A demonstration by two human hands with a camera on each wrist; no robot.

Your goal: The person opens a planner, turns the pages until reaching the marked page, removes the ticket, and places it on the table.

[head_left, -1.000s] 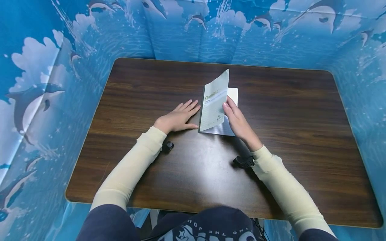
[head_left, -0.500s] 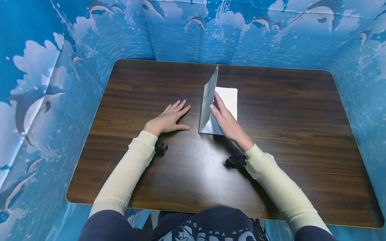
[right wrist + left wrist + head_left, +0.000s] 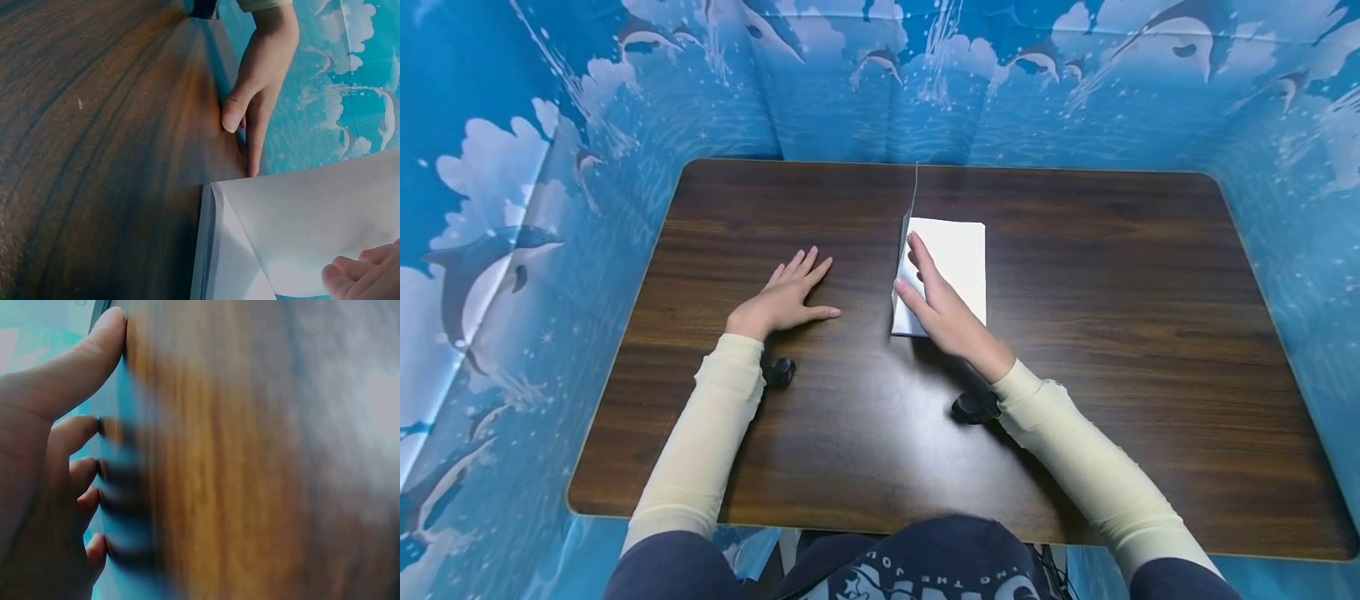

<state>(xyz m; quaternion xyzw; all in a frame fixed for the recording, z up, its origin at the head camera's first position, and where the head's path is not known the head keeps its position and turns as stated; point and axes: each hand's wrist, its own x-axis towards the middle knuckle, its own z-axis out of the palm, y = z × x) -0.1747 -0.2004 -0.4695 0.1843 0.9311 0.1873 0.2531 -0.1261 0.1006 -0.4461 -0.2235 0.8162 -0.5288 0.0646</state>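
Notebook [image 3: 958, 271] lies flat just under & ahead of the R hand [image 3: 951, 312], its white page partly hidden by that hand. Front cover [image 3: 319, 212] stands nearly upright at the spine, on the left of the R hand, seen almost edge-on from above.

R hand is over the page w/ fingers extended & thumb held apart, not pinching anything; fingers are on the inner side of the cover, prob. so they can push it over from within rather than grip its edge. Can't tell if they actually touch it. The block of pages prob. stays put b/c its own weight rests on the table [image 3: 1112, 333].

L hand [image 3: 778, 300] is palm-down, fingers spread, off to the left of notebook & R hand, holding nothing; prob. parked there to leave room for the cover on that side. Exact contact w/ tabletop unclear. Black wrist cam [image 3: 975, 408] hangs below R wrist; printed sea backdrop [image 3: 850, 100] is beyond both hands.

Vs. 1 s ago: cover was leaning R w/ "Gambit" readable & R hand at its free edge; now lettering's gone from view, more page shows. L hand was right by the spine, now well apart from it. Notebook's base approx. same spot.
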